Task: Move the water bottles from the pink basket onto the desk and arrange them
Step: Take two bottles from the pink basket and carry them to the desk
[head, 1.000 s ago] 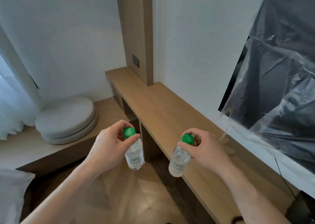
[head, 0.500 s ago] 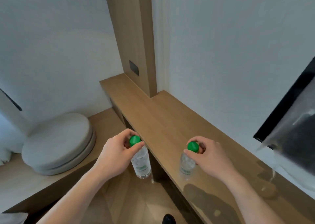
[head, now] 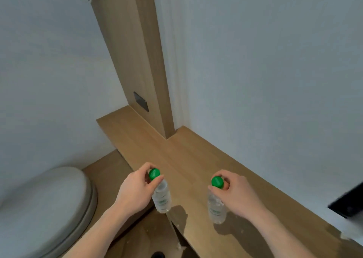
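A: What do our hands hold?
B: Our left hand [head: 133,191] pinches one water bottle [head: 162,197] by its green cap [head: 154,174]; our right hand [head: 238,195] grips another bottle [head: 216,208] likewise.
A: Where are they?
B: Both upright over the wooden surface [head: 196,159], the left one at its front edge, a grey round cushion [head: 43,208] further left.

Two bare forearms rise from the near edge, one at the left and one at the right, each ending in a bare hand: the left hand [head: 135,191] and the right hand [head: 236,194]. No sleeve covers either arm up to the frame edge. The wrists and fingers seem unadorned, though blur leaves this uncertain.
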`<action>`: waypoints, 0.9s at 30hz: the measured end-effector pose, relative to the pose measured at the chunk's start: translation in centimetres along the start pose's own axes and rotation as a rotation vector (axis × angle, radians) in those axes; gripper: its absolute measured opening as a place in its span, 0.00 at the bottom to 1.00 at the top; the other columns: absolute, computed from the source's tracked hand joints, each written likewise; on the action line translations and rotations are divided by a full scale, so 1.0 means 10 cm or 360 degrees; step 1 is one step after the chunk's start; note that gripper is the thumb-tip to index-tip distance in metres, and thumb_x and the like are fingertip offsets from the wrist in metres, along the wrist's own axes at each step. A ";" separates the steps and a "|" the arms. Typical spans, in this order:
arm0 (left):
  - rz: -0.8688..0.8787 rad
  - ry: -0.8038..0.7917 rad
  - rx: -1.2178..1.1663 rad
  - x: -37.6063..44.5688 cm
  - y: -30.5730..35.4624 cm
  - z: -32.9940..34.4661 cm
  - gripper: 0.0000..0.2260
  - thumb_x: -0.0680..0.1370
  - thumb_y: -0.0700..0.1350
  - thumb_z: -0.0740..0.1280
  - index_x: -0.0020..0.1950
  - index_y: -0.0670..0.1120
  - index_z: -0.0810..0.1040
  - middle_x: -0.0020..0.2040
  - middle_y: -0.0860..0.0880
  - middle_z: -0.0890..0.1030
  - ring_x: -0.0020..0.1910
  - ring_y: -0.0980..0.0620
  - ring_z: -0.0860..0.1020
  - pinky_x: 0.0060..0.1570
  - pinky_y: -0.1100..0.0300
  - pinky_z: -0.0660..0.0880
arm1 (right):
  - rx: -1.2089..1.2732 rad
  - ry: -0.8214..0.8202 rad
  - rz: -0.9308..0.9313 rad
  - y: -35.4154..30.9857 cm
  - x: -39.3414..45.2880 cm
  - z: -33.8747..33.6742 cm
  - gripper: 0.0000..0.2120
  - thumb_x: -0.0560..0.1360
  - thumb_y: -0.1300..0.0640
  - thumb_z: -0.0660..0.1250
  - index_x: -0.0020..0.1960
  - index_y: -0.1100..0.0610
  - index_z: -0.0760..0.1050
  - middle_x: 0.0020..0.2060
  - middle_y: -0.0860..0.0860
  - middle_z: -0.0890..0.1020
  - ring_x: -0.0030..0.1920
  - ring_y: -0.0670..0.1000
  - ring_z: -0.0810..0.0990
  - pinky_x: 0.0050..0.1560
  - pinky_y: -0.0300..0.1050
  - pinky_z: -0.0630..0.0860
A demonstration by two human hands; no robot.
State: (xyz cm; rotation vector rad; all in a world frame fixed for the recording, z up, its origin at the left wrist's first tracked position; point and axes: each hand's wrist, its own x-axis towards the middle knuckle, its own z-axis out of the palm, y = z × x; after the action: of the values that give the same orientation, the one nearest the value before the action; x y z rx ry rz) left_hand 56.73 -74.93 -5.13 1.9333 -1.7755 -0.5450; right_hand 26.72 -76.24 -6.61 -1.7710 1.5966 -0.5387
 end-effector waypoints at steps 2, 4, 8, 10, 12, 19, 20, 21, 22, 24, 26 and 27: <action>0.0053 -0.0058 0.0062 0.31 -0.08 0.04 0.08 0.80 0.60 0.69 0.54 0.59 0.75 0.37 0.55 0.81 0.39 0.62 0.79 0.32 0.67 0.69 | 0.0004 0.0024 0.0049 -0.02 0.19 0.04 0.05 0.79 0.42 0.73 0.52 0.42 0.80 0.35 0.40 0.79 0.32 0.40 0.73 0.31 0.34 0.69; 0.0112 -0.0126 0.0101 0.63 -0.18 0.08 0.08 0.81 0.60 0.68 0.55 0.59 0.75 0.37 0.55 0.80 0.38 0.61 0.79 0.32 0.68 0.69 | 0.0003 0.0053 0.0115 -0.03 0.38 0.10 0.05 0.79 0.44 0.73 0.53 0.42 0.80 0.33 0.41 0.77 0.31 0.40 0.73 0.31 0.34 0.69; 0.0191 -0.0311 0.0134 1.31 -0.48 0.20 0.09 0.81 0.62 0.68 0.55 0.60 0.74 0.39 0.57 0.81 0.37 0.58 0.80 0.36 0.60 0.78 | 0.0003 0.0122 0.0230 -0.06 0.87 0.31 0.05 0.80 0.44 0.73 0.53 0.42 0.80 0.32 0.41 0.77 0.32 0.40 0.73 0.33 0.34 0.67; 0.0211 -0.0381 0.0151 1.65 -0.60 0.24 0.09 0.81 0.62 0.67 0.56 0.60 0.74 0.41 0.58 0.81 0.38 0.58 0.80 0.38 0.55 0.81 | 0.0018 0.0145 0.0305 -0.09 1.11 0.42 0.05 0.80 0.44 0.73 0.53 0.42 0.80 0.34 0.42 0.78 0.34 0.41 0.74 0.34 0.34 0.67; 0.0258 -0.0441 0.0171 1.95 -0.68 0.27 0.09 0.81 0.61 0.67 0.57 0.60 0.74 0.42 0.58 0.81 0.39 0.59 0.80 0.35 0.62 0.77 | 0.0020 0.0185 0.0376 -0.11 1.36 0.54 0.05 0.79 0.43 0.72 0.53 0.41 0.79 0.34 0.43 0.79 0.34 0.42 0.75 0.35 0.37 0.68; 0.0363 -0.0612 0.0233 2.74 -0.96 0.45 0.08 0.81 0.60 0.68 0.55 0.59 0.73 0.42 0.56 0.80 0.39 0.57 0.78 0.34 0.61 0.69 | 0.0108 0.0158 0.0647 -0.22 2.03 0.93 0.06 0.82 0.43 0.67 0.57 0.41 0.76 0.39 0.45 0.84 0.39 0.45 0.81 0.38 0.41 0.75; 0.0361 -0.0630 0.0231 2.82 -1.01 0.48 0.08 0.81 0.60 0.68 0.55 0.60 0.73 0.43 0.56 0.81 0.39 0.57 0.78 0.35 0.59 0.72 | 0.0157 0.0158 0.0686 -0.26 2.10 0.98 0.05 0.83 0.44 0.66 0.58 0.41 0.76 0.41 0.45 0.84 0.39 0.46 0.81 0.36 0.40 0.74; 0.0371 -0.0642 0.0233 2.89 -1.06 0.52 0.08 0.81 0.60 0.68 0.55 0.60 0.72 0.43 0.57 0.81 0.40 0.56 0.79 0.36 0.56 0.74 | 0.0199 0.0172 0.0720 -0.30 2.16 1.03 0.04 0.84 0.45 0.65 0.58 0.42 0.76 0.42 0.45 0.84 0.38 0.46 0.81 0.35 0.39 0.73; 0.0384 -0.0652 0.0240 2.95 -1.12 0.55 0.09 0.81 0.61 0.67 0.55 0.60 0.72 0.44 0.57 0.81 0.41 0.55 0.80 0.38 0.54 0.77 | 0.0224 0.0186 0.0737 -0.32 2.22 1.07 0.04 0.84 0.46 0.64 0.57 0.43 0.76 0.42 0.45 0.84 0.37 0.45 0.80 0.34 0.39 0.72; 0.0398 -0.0677 0.0225 3.04 -1.21 0.60 0.09 0.80 0.62 0.67 0.55 0.61 0.72 0.45 0.58 0.82 0.42 0.54 0.81 0.42 0.52 0.80 | 0.0280 0.0205 0.0751 -0.36 2.30 1.13 0.04 0.85 0.49 0.63 0.55 0.46 0.76 0.41 0.46 0.83 0.35 0.44 0.77 0.34 0.38 0.71; 0.0402 -0.0695 0.0174 3.13 -1.26 0.63 0.09 0.81 0.61 0.67 0.57 0.60 0.72 0.46 0.57 0.83 0.44 0.52 0.82 0.45 0.51 0.81 | 0.0356 0.0252 0.0778 -0.40 2.36 1.15 0.04 0.86 0.51 0.64 0.54 0.50 0.76 0.39 0.47 0.81 0.31 0.41 0.74 0.33 0.36 0.70; 0.0401 -0.0701 0.0148 3.16 -1.27 0.63 0.09 0.80 0.61 0.67 0.57 0.60 0.73 0.46 0.57 0.83 0.45 0.51 0.82 0.45 0.50 0.81 | 0.0386 0.0295 0.0795 -0.41 2.38 1.16 0.05 0.86 0.52 0.64 0.54 0.51 0.76 0.38 0.48 0.80 0.30 0.41 0.75 0.32 0.37 0.71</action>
State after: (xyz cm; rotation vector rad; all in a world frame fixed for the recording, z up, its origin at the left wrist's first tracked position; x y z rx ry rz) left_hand 66.34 -106.02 -17.07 1.7000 -2.3123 -0.8601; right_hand 41.57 -97.00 -14.83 -1.1145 1.9244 -0.6312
